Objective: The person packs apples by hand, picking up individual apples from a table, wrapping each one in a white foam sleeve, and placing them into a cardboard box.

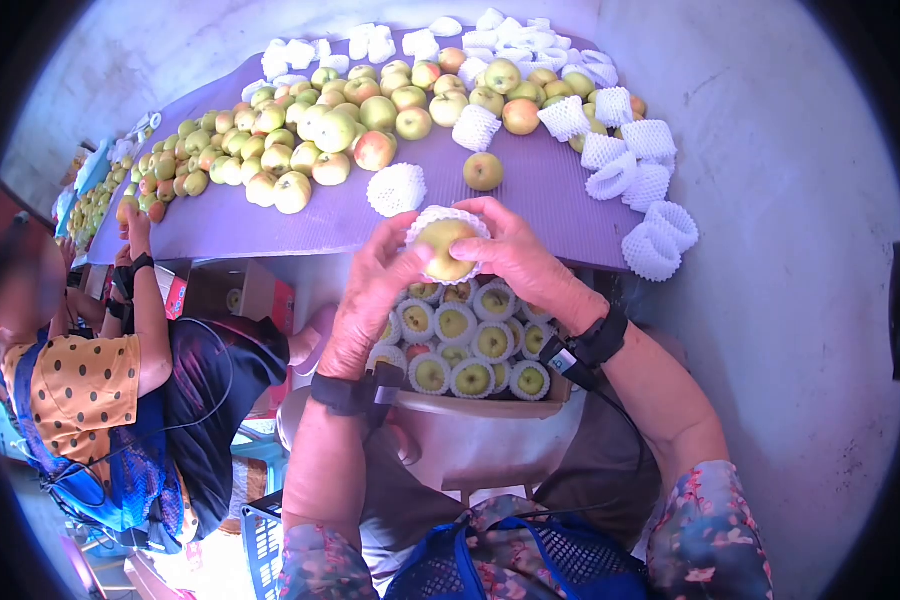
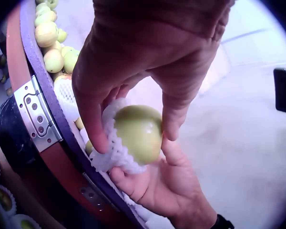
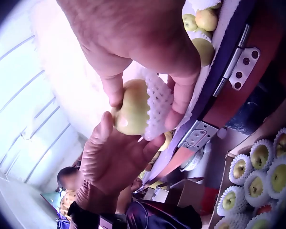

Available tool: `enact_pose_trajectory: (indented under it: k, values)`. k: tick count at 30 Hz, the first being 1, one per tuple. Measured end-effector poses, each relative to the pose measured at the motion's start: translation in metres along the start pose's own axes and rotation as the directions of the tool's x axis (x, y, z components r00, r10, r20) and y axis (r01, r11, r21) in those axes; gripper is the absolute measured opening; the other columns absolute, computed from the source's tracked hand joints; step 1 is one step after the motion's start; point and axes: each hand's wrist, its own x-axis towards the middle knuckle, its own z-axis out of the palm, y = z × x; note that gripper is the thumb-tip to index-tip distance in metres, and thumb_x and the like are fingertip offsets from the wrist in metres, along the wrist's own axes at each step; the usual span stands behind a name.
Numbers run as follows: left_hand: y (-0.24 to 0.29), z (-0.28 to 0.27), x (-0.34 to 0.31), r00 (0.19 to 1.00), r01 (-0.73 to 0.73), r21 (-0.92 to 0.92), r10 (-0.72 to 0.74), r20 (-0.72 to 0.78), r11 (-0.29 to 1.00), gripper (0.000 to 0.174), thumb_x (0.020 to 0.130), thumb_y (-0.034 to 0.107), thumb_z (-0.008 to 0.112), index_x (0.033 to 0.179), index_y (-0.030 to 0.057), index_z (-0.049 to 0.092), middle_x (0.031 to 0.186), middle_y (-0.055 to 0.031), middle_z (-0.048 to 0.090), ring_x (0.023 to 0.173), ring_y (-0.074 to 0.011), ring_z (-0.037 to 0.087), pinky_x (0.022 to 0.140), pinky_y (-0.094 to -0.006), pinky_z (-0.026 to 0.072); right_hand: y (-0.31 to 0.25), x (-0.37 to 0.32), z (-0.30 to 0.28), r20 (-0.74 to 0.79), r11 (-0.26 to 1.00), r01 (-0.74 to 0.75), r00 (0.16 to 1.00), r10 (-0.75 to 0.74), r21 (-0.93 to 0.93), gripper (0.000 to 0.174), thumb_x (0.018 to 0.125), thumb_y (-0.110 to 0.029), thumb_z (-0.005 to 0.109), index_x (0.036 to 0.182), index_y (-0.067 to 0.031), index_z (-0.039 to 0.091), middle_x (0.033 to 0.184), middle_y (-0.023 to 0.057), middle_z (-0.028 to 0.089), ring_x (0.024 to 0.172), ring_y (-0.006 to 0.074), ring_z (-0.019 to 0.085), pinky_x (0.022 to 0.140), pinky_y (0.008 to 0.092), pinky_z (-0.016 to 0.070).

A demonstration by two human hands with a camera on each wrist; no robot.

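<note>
Between both hands, over the table's front edge, is a yellow-green apple (image 1: pixel 444 250) partly sleeved in a white foam net (image 1: pixel 432 216). My left hand (image 1: pixel 378 280) grips it from the left, thumb on the bare front of the fruit. From the other side my right hand (image 1: pixel 530 262) holds it, thumb on the apple and fingers curled behind the net. In the left wrist view the foam net (image 2: pixel 115 152) covers one side of the apple (image 2: pixel 140 133), the other side bare. Below the hands, an open carton (image 1: pixel 470 404) holds rows of netted apples.
A purple-covered table (image 1: pixel 300 228) carries a heap of loose apples (image 1: pixel 355 105). Empty foam nets (image 1: pixel 650 180) lie along its right end and back. One loose apple (image 1: pixel 483 171) sits just beyond the hands. To the left, another person (image 1: pixel 90 390) sits at the table. A wall (image 1: pixel 780 250) stands on the right.
</note>
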Motion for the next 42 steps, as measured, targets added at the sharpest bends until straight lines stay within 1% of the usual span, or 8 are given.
enact_pose_trajectory:
  k: [7, 10, 19, 25, 28, 31, 35, 42]
  values:
    - [-0.011, -0.006, 0.003, 0.985, -0.013, 0.196, 0.046, -0.165, 0.980, 0.033, 0.097, 0.026, 0.059, 0.112, -0.0025, 0.064, 0.090, -0.0068, 0.068, 0.068, -0.0127, 0.064, 0.058, -0.0242, 0.0523, -0.004, 0.000, 0.011, -0.010, 0.973, -0.098, 0.995, 0.103, 0.210, 0.051, 0.082, -0.021, 0.073, 0.125, -0.0033, 0.050, 0.114, 0.0078, 0.057, 0.099, 0.0145, 0.060, 0.077, 0.0279, 0.0534]
    - [-0.015, -0.003, 0.002, 0.913, -0.109, 0.642, 0.333, -0.238, 0.759, 0.025, 0.095, 0.021, 0.061, 0.103, -0.0010, 0.067, 0.075, -0.0066, 0.068, 0.063, -0.0104, 0.063, 0.058, -0.0251, 0.0508, 0.002, 0.003, 0.010, -0.022, 0.987, -0.080, 0.996, 0.084, 0.140, 0.053, 0.081, -0.020, 0.074, 0.125, -0.0029, 0.050, 0.114, 0.0084, 0.057, 0.100, 0.0153, 0.060, 0.077, 0.0283, 0.0530]
    - [-0.022, -0.001, 0.005, 0.719, -0.243, 0.910, 0.692, -0.064, 0.336, 0.016, 0.092, 0.013, 0.062, 0.100, 0.0003, 0.066, 0.071, -0.0183, 0.064, 0.055, -0.0233, 0.064, 0.054, -0.0327, 0.0503, 0.003, 0.003, 0.018, -0.118, 0.999, 0.039, 0.992, -0.037, 0.013, 0.063, 0.078, -0.016, 0.076, 0.130, 0.0001, 0.044, 0.111, 0.0121, 0.058, 0.099, 0.0171, 0.059, 0.081, 0.0294, 0.0492]
    - [-0.013, 0.009, -0.004, 0.859, -0.143, 0.782, 0.469, -0.207, 0.607, 0.017, 0.094, 0.013, 0.060, 0.103, -0.0007, 0.065, 0.066, -0.0119, 0.064, 0.054, -0.0152, 0.064, 0.053, -0.0297, 0.0512, 0.008, 0.007, 0.017, -0.222, 0.997, 0.062, 0.974, -0.049, 0.049, 0.062, 0.078, -0.017, 0.075, 0.129, 0.0018, 0.044, 0.109, 0.0124, 0.060, 0.098, 0.0173, 0.059, 0.082, 0.0304, 0.0486]
    - [-0.004, 0.007, -0.008, 0.920, -0.038, 0.660, 0.283, -0.270, 0.750, 0.020, 0.095, 0.014, 0.059, 0.105, -0.0018, 0.065, 0.073, -0.0086, 0.067, 0.060, -0.0113, 0.063, 0.053, -0.0265, 0.0512, 0.010, 0.009, 0.013, -0.207, 0.993, 0.096, 0.972, -0.107, -0.064, 0.061, 0.078, -0.017, 0.075, 0.128, 0.0023, 0.044, 0.111, 0.0139, 0.061, 0.100, 0.0179, 0.060, 0.085, 0.0307, 0.0487]
    - [-0.009, -0.008, 0.000, 0.953, -0.065, 0.475, 0.196, -0.232, 0.877, 0.037, 0.090, 0.028, 0.066, 0.115, 0.0014, 0.063, 0.093, -0.0128, 0.070, 0.078, -0.0190, 0.067, 0.065, -0.0327, 0.0534, 0.004, 0.011, 0.012, -0.144, 0.986, 0.137, 0.978, -0.151, -0.098, 0.059, 0.079, -0.015, 0.075, 0.127, 0.0018, 0.045, 0.111, 0.0150, 0.062, 0.103, 0.0187, 0.060, 0.089, 0.0320, 0.0488]
    - [0.011, -0.008, -0.004, 0.995, 0.082, 0.333, -0.057, -0.085, 0.939, 0.074, 0.081, 0.043, 0.074, 0.137, 0.0028, 0.046, 0.117, -0.0153, 0.062, 0.093, -0.0207, 0.064, 0.065, -0.0310, 0.0527, -0.002, 0.011, 0.011, 0.002, 0.985, 0.134, 0.991, -0.134, -0.111, 0.057, 0.080, -0.012, 0.075, 0.127, 0.0008, 0.046, 0.110, 0.0144, 0.064, 0.105, 0.0194, 0.061, 0.091, 0.0337, 0.0493]
    - [0.015, -0.006, -0.006, 0.997, 0.072, 0.243, -0.079, 0.022, 0.967, 0.075, 0.079, 0.041, 0.074, 0.137, 0.0035, 0.045, 0.114, -0.0088, 0.061, 0.093, -0.0157, 0.062, 0.070, -0.0268, 0.0512, 0.001, 0.015, 0.012, 0.012, 0.989, 0.149, 0.989, -0.149, -0.017, 0.049, 0.088, -0.018, 0.070, 0.128, -0.0001, 0.047, 0.110, 0.0118, 0.063, 0.101, 0.0177, 0.061, 0.088, 0.0317, 0.0508]
